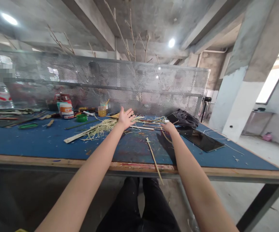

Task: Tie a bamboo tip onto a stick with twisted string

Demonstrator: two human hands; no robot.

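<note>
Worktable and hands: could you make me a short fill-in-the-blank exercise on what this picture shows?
1. The main colour of the worktable's top is ____.
2. The left hand is open, with its fingers ____ apart.
3. From the person's view, the black tablet lies to the ____ of the right hand.
4. The metal screen at the back is dotted with many small ____.

Missing words: blue; spread; right; holes.

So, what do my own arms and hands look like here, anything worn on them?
The left forearm and right forearm are bare: no sleeves, bands or cables show on either. The left grip is an ungloved hand; its fingers are too small to rule out a ring. The right grip also looks ungloved, its fingers partly hidden.
</note>
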